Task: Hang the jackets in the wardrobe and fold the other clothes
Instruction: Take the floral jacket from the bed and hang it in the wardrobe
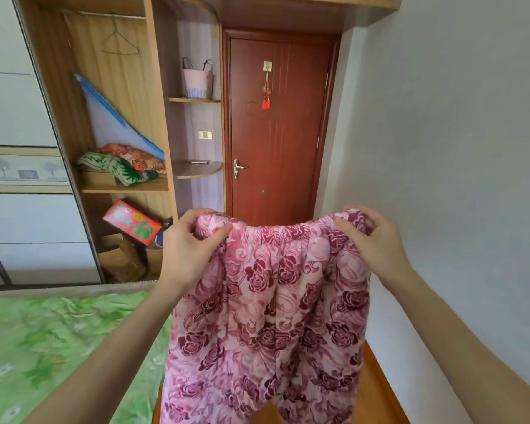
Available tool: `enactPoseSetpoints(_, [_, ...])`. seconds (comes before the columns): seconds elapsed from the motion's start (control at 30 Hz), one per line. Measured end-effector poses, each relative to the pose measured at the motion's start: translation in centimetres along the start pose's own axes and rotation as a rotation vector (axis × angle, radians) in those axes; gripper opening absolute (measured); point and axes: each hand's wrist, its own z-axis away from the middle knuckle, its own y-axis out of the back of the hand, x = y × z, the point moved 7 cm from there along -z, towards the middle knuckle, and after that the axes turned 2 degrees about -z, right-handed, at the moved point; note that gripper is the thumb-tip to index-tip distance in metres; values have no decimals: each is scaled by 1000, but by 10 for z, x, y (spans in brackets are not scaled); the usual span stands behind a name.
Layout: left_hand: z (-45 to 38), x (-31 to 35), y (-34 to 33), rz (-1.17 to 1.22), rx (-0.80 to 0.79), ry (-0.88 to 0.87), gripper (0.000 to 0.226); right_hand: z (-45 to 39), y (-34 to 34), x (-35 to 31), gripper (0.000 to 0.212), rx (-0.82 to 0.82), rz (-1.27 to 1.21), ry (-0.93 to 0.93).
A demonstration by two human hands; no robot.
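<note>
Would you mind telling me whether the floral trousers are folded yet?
Not folded: both hands, left and right, hold the trousers up by the waistband, hanging spread.

— How many garments and hangers show?
— One pair of floral trousers point(266, 316), one wire hanger point(119, 41).
— And hands, doors?
— Two hands, one door point(277, 133), one red box point(131, 222).

A closed reddish-brown door point(277, 127) is seen at the far end; pale walls point(447, 133) are evenly lit at right; a green-covered bed point(52, 341) lies near left; wooden flooring point(377, 390) is glimpsed below.
</note>
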Motion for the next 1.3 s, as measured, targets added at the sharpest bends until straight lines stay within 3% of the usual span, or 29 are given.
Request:
enactPoseSetpoints(0.43, [-161, -113, -69, 15, 56, 28, 40, -169, -80, 93, 28, 105, -3, 53])
enactPoseSetpoints(0.83, [-318, -208, -143, -2, 120, 70, 37, -366, -151, 175, 27, 51, -88, 116])
enactPoseSetpoints(1.3, [-430, -309, -158, -20, 259, 124, 35, -522, -264, 216, 28, -61, -119, 153])
